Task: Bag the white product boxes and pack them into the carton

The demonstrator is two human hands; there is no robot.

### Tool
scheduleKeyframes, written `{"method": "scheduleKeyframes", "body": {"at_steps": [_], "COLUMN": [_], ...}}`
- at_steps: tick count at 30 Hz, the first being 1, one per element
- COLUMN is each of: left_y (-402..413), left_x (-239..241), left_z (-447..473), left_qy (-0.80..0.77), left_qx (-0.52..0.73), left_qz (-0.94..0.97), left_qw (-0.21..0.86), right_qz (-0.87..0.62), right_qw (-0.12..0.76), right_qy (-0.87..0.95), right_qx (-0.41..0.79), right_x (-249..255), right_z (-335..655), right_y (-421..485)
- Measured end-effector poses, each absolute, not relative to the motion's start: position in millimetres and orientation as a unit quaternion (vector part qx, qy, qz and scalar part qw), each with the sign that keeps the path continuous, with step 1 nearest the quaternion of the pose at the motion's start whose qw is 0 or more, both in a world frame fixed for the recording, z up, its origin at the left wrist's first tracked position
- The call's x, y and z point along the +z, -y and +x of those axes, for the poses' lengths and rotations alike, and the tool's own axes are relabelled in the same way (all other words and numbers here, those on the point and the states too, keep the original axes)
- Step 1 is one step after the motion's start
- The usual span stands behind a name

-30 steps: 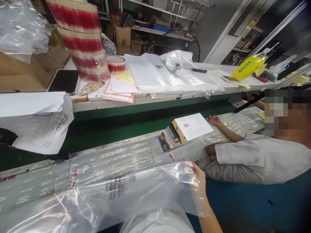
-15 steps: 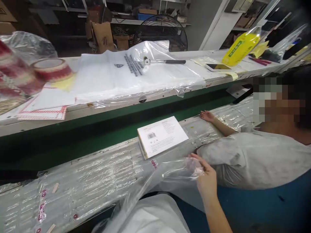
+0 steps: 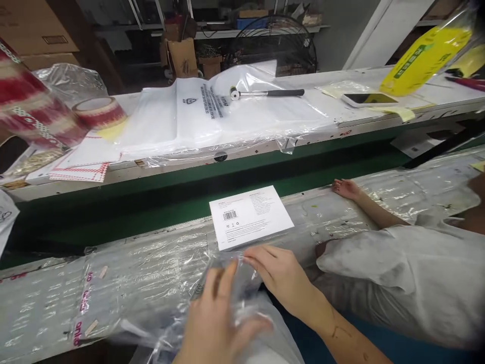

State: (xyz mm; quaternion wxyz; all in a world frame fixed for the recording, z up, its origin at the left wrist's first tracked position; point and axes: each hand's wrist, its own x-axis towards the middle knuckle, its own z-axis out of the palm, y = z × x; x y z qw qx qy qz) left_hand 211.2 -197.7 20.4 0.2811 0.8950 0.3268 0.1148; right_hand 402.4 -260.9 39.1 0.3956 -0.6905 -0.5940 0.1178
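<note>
A clear plastic bag [image 3: 248, 275] lies bunched over my lap at the front edge of the bench. My right hand [image 3: 282, 280] pinches its upper edge between thumb and fingers. Close by on the left, my left hand [image 3: 215, 313] has its fingers curled on the same plastic; its thumb is blurred and stands off to the side. Just beyond my fingertips, a flat white box [image 3: 252, 217] with a barcode and small print rests on the plastic-covered bench [image 3: 151, 273]. Neither hand touches the box.
A raised shelf [image 3: 318, 131] runs behind, bearing white printed plastic bags [image 3: 162, 119], a hammer [image 3: 269, 93], tape rolls [image 3: 100, 111], a phone [image 3: 369, 99] and a yellow bottle [image 3: 426, 60]. At right, a co-worker's arm [image 3: 379, 210] rests on the bench.
My left hand has come into view from below. My right hand has moved left with the bag's edge, which is now bunched between both hands. The view has shifted slightly.
</note>
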Motion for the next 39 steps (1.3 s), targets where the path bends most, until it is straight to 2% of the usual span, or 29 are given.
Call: {"method": "scheduleKeyframes", "body": {"at_steps": [2,3,8,10,13,17,19,22,25,27,29,32,34,37,39], "left_y": [184,174,109,93,88,78,61,35,39,63,92,116,108,74,51], "left_x": [13,14,47,59,63,46,35,28,40,54,64,67,65,65,68], "left_z": [222,223,203,197,194,192,186,164,133,115,108,115,123,128,133], "left_qy": [-0.311,-0.293,-0.290,-0.341,-0.384,-0.387,-0.408,-0.451,-0.367,-0.217,-0.083,-0.032,-0.024,0.016,0.022], "left_qx": [0.112,0.109,0.045,0.071,0.115,0.114,0.144,0.195,0.319,0.353,0.209,-0.094,-0.200,-0.251,-0.267], "left_qz": [0.914,0.918,0.816,0.772,0.709,0.637,0.652,0.747,0.834,0.872,0.908,0.908,0.896,0.881,0.865], "left_qw": [0.234,0.245,0.498,0.532,0.580,0.657,0.623,0.447,0.262,0.262,0.354,0.408,0.396,0.402,0.425], "right_qz": [-0.696,-0.693,-0.586,-0.576,-0.616,-0.533,-0.482,-0.488,-0.549,-0.585,-0.598,-0.601,-0.637,-0.666,-0.621], "right_qw": [0.390,0.377,0.305,0.330,0.426,0.518,0.566,0.603,0.555,0.501,0.457,0.401,0.340,0.234,0.202], "right_qy": [0.591,0.603,0.740,0.742,0.662,0.667,0.667,0.631,0.623,0.634,0.651,0.683,0.691,0.654,0.606], "right_qx": [0.120,0.117,0.131,0.087,0.012,0.051,0.045,0.004,-0.049,-0.072,-0.095,-0.106,-0.023,0.272,0.454], "right_x": [41,41,37,38,43,48,46,43,42,45,50,61,67,64,57], "right_z": [405,410,450,456,435,378,354,334,319,307,295,284,286,305,324], "right_y": [265,267,274,274,272,272,274,274,272,270,268,269,275,289,301]}}
